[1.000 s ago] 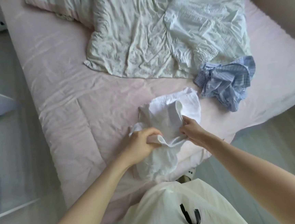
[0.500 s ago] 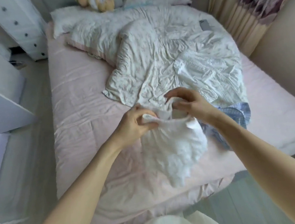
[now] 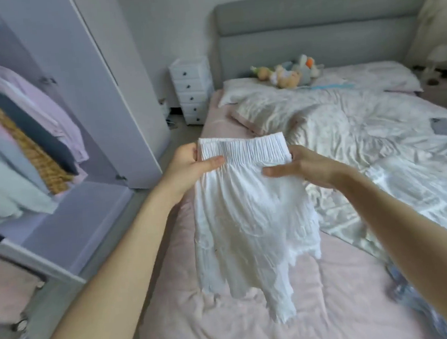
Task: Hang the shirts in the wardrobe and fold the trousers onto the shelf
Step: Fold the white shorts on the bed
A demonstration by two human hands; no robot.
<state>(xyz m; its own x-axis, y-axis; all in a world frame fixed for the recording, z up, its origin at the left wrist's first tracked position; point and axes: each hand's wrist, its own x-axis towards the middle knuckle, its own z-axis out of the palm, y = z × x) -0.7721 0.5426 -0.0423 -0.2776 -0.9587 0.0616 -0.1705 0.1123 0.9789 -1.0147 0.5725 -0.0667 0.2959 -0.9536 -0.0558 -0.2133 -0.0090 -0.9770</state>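
Lifted off bed [image 3: 257,326], white trousers [image 3: 251,221] now hang spread by waistband between left hand [image 3: 189,167] and right hand [image 3: 300,166], both pinching corners. Not folded yet. Wardrobe [image 3: 61,156] open at left, clothes hanging; blue shirt [image 3: 414,296] left on bed.

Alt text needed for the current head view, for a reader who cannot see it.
Two hands, left and right, hold a white garment up by its elastic waistband over a pink bed. An open wardrobe with hanging clothes stands at left.
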